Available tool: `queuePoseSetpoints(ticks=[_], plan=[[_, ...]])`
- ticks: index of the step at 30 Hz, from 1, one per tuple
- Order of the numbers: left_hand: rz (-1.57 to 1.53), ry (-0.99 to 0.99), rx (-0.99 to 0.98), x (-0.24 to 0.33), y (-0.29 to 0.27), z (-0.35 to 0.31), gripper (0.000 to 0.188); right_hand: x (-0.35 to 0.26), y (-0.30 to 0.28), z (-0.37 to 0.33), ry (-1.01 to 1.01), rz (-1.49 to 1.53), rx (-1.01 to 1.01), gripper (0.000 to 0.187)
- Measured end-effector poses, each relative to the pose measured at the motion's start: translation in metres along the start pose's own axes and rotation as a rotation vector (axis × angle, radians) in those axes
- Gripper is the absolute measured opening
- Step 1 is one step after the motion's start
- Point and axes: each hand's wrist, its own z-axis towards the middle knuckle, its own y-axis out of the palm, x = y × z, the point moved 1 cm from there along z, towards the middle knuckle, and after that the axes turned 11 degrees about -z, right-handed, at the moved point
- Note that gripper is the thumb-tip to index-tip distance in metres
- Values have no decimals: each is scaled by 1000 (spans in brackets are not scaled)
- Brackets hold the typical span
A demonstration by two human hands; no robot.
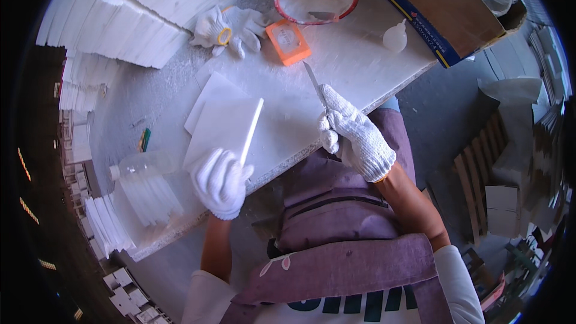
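Observation:
My left hand, in a white knit glove, is closed round the near edge of a smooth white tile. The tile's right edge is raised and catches the light. Partly covered by it, a second flat white piece rests on the worktable. In my gloved right hand is a knife with a thin metal blade pointing up and away. The fingers wrap its handle, which is mostly hidden. Beyond the blade tip lies an orange block-shaped container with a pale top.
Spare white gloves lie beside tall stacks of white tiles at the far left. Farther back is a red-rimmed bowl holding white powder or paste and a scraper. A squeeze bottle and cardboard box stand at the right.

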Motion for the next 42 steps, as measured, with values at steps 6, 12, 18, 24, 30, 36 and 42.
queuePoseSetpoints(ticks=[6, 12, 18, 24, 30, 36, 42], plan=[[10, -95, -119, 24, 29, -21, 43, 0, 7, -6, 88, -445, 201, 59], [-23, -197, -339, 24, 25, -27, 73, -1, 15, -9, 58, -646, 201, 60], [-413, -443, -529, 29, -9, 28, 82, -2, 19, -12, 10, -717, 206, 63], [-923, -852, -118, 53, 32, 56, 44, -5, 37, -19, -30, -828, 157, 64], [-1257, -1159, 44, 65, 59, 69, 25, -8, 37, -23, 14, -949, 120, 63], [-1465, -1378, 204, 55, 51, 76, 33, -65, 30, 10, -296, -1286, 430, 42], [-1447, -1535, -143, 74, 62, 62, 36, -105, 5, 97, -808, -2205, 658, 25]])
